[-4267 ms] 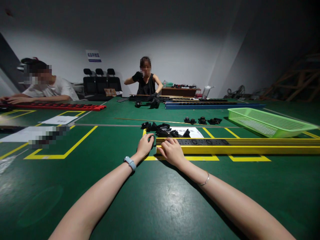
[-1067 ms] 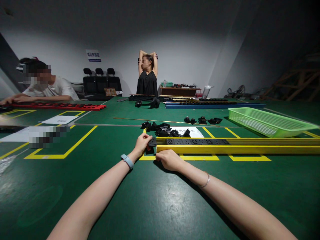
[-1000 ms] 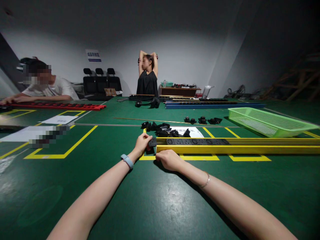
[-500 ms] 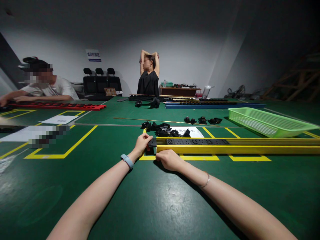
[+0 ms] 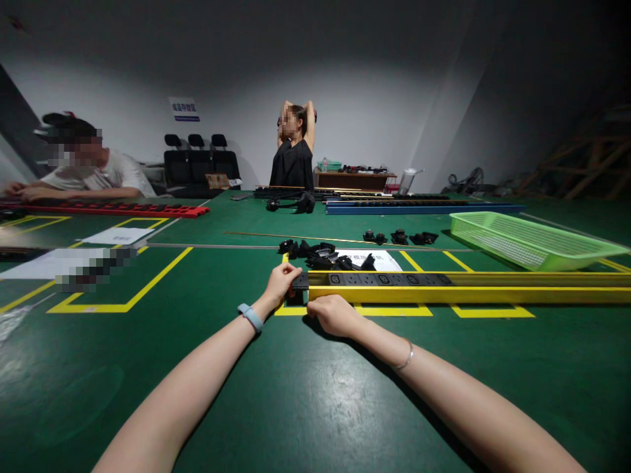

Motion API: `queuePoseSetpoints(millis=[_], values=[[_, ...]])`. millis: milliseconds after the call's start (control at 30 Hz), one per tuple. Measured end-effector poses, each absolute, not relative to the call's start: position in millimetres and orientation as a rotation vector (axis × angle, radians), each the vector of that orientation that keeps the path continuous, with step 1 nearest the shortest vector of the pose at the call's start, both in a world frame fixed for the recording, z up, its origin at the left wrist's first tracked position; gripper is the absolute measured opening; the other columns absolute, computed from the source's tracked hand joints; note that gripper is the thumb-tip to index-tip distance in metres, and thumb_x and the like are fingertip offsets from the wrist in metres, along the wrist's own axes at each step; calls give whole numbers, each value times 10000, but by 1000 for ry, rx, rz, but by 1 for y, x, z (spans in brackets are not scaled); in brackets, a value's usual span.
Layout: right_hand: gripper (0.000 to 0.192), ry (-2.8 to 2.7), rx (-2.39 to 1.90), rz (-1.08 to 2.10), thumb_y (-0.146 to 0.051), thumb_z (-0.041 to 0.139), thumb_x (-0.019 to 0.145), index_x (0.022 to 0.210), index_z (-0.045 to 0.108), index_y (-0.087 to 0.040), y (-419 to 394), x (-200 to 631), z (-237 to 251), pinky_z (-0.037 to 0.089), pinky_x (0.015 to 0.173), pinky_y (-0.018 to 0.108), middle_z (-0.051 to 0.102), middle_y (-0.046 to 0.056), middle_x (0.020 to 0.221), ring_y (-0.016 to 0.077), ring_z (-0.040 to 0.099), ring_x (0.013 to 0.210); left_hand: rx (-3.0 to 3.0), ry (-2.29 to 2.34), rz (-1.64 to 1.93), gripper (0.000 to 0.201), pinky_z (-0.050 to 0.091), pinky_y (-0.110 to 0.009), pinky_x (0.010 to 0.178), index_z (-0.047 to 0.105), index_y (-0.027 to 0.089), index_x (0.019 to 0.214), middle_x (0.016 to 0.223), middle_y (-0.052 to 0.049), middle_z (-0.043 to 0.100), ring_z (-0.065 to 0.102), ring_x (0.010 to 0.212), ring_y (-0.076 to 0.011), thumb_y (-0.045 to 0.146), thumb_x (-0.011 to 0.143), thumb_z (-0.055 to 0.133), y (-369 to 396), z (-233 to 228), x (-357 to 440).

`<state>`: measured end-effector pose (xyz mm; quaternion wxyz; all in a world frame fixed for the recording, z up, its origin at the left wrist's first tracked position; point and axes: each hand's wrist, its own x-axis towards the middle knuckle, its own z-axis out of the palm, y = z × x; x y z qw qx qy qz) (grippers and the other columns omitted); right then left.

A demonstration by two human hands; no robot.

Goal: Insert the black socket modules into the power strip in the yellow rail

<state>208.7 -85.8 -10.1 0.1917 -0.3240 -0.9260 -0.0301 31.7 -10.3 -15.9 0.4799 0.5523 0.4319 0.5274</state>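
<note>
A long yellow rail (image 5: 468, 294) lies across the right side, with several black socket modules (image 5: 389, 280) seated in its channel. At its left end, my left hand (image 5: 280, 284) is closed in a pinch on a black socket module (image 5: 301, 282), which sits at the mouth of the channel. My right hand (image 5: 334, 314) is curled against the near wall of the rail by that same end, its fingertips partly hidden. Just behind the rail lies a pile of loose black modules (image 5: 308, 251).
Behind the rail are a white printed sheet (image 5: 384, 260), a thin brass-coloured rod (image 5: 266, 235) and a green basket (image 5: 532, 246). Farther back lie a blue rail (image 5: 419, 209) and a red rail (image 5: 162, 209). One person (image 5: 118, 174) leans over the table; another (image 5: 293, 161) is at the back.
My hands, the rail and the held module look almost unmoved. The person at the back has lowered their raised arms slightly, and the person at left has shifted their hands.
</note>
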Motion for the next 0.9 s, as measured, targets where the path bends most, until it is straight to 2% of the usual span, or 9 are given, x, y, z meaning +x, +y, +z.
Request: queuePoseSetpoints(millis=[900], values=[[127,-2607,-919,-71,-70,540,813,805,605,-179,-86,209,-11,328,587,217,668,7,738,115,574,625,1357,997,1304,306,335,-187,323,559,152,677,452,72,465,399,332,-60,423,719,696,-13,-11,32]])
